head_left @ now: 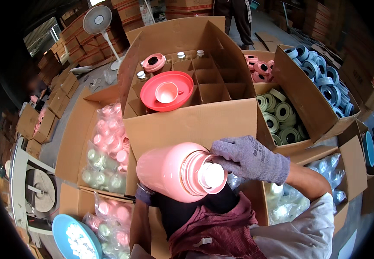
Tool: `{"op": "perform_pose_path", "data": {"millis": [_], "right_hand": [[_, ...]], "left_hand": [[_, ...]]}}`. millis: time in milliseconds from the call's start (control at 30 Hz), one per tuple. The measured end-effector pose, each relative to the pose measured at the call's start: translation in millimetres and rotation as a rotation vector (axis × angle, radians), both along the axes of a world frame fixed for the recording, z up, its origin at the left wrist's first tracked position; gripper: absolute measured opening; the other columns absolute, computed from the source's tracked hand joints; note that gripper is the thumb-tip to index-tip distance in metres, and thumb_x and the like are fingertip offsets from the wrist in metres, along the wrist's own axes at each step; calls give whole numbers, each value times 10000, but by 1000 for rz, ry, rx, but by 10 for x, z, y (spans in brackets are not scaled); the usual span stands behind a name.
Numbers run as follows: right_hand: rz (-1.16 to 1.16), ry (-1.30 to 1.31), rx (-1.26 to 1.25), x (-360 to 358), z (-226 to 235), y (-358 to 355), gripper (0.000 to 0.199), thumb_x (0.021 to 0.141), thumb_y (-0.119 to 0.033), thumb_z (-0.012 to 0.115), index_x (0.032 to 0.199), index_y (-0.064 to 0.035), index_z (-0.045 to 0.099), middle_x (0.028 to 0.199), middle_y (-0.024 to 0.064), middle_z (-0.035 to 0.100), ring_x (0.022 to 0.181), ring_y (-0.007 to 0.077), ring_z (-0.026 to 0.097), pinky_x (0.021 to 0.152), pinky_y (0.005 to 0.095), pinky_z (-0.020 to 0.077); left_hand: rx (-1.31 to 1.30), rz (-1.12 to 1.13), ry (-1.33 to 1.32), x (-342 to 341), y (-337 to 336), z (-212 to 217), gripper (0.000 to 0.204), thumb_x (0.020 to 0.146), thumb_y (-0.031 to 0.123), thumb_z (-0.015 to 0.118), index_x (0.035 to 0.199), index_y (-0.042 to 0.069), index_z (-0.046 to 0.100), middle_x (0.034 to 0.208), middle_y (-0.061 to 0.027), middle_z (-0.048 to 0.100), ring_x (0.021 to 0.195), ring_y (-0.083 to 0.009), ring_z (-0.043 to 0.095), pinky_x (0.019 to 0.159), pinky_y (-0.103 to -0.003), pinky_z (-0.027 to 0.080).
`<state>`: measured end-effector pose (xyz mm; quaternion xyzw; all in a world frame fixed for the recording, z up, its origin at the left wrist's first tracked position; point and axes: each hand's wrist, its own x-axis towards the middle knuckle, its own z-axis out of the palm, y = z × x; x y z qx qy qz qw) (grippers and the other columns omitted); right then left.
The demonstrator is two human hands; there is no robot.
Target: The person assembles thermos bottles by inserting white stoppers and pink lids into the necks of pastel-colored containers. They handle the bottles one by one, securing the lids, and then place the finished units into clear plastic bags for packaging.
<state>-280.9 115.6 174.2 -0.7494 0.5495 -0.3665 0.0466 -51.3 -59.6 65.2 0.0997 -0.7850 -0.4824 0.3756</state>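
A glossy pink thermos flask (163,170) lies tilted in front of my body, its neck toward the right and a white stopper (211,175) in its mouth. My right hand (249,159), in a grey-purple glove, is closed at the neck, fingers pressed on the rim beside the stopper. My left hand (143,194), gloved too, supports the flask from below at its lower left; most of its fingers are hidden. Beyond the flask, a red plastic dish (146,96) holding a pink cup (166,92) rests on the dividers of an open carton (187,129).
Pink ring parts (154,62) and white-capped bottles (181,55) sit in the carton. At right are green rings (283,112) and blue rings (312,68) in boxes. Bagged pink cups (109,134) lie left, above a blue basin (61,222) of white stoppers. A fan (97,20) stands behind.
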Motion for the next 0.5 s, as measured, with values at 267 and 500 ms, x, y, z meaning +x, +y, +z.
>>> {"op": "perform_pose_path", "data": {"millis": [267, 500], "right_hand": [[-148, -332, 93, -90, -182, -169, 346, 905, -200, 628, 1192, -11, 583, 982, 183, 624, 931, 349, 625, 794, 403, 501], [-316, -478, -213, 290, -238, -619, 615, 690, -245, 802, 1207, -1, 575, 1142, 167, 620, 1066, 318, 616, 946, 382, 477]], "left_hand": [[-27, -25, 27, -141, -25, 92, 1026, 554, 346, 902, 1393, 16, 414, 1316, -134, 553, 1213, -281, 544, 1057, -390, 389], [-31, -67, 53, -268, 42, 77, 1050, 536, 354, 912, 1392, 9, 412, 1316, -140, 553, 1212, -286, 546, 1059, -392, 387]]}}
